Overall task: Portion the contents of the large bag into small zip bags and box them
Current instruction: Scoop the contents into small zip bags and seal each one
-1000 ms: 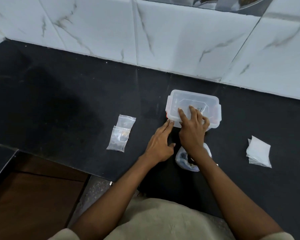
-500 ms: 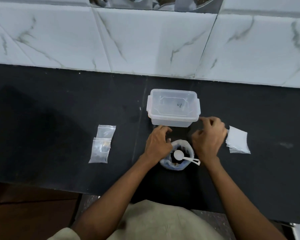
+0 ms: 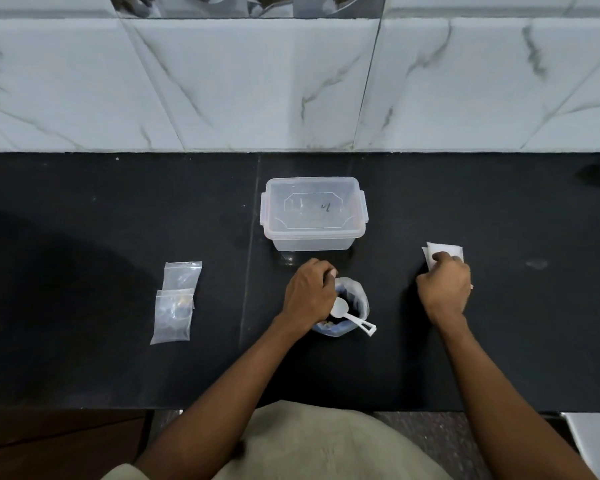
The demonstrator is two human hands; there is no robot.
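The large bag (image 3: 355,299) stands open on the black counter, its rim rolled down over dark contents, with a white plastic scoop (image 3: 352,316) resting in it. My left hand (image 3: 309,294) curls over the bag's left rim. Behind the bag is a clear plastic box (image 3: 314,213) with its lid on. To the right, my right hand (image 3: 444,287) presses down on a stack of empty small zip bags (image 3: 442,249), fingers bent on the top one. Two filled zip bags (image 3: 175,303) lie overlapping at the left.
A marble-tiled wall (image 3: 291,84) rises behind the black counter (image 3: 84,220). The counter's front edge runs just before my body, with a brown cabinet front (image 3: 49,445) below at the left.
My right hand left the box lid and moved right onto the stack of empty zip bags. My left hand settled on the large bag's rim. The camera view shifted right and straightened.
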